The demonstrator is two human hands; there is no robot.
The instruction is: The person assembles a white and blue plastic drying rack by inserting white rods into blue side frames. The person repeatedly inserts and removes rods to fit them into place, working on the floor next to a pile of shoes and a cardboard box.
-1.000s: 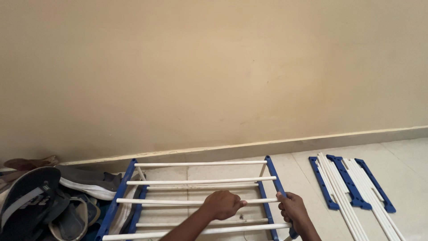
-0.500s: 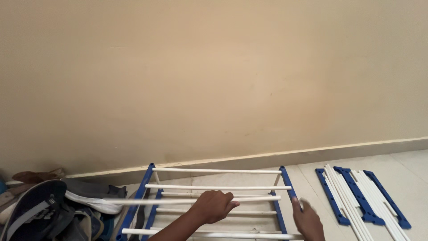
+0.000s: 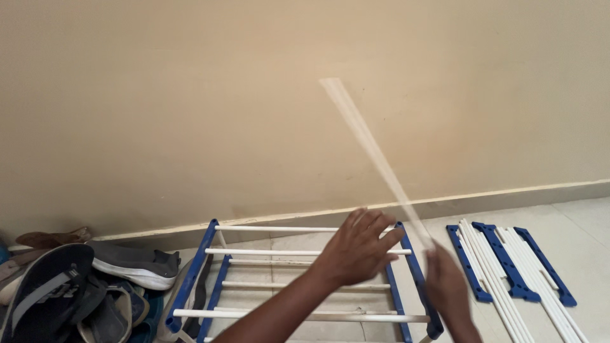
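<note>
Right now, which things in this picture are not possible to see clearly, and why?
1. White rod, head view: smeared by motion blur; its exact shape and ends are unclear.
2. Right hand: blurred and cut by the bottom edge, so its grip on the rod cannot be judged.
3. Blue rack: the left hand covers part of its rods; the front is cut off.
4. Shoes: piled, overlapping, cut by the left edge.

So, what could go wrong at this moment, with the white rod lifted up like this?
The white rod is blurred, so it is swinging fast in the right hand; its far tip is close to the wall and might hit it. The open left hand hovers beside the rod and could be struck. The grip is too blurred to judge, so the rod may slip onto the blue rack.
</note>
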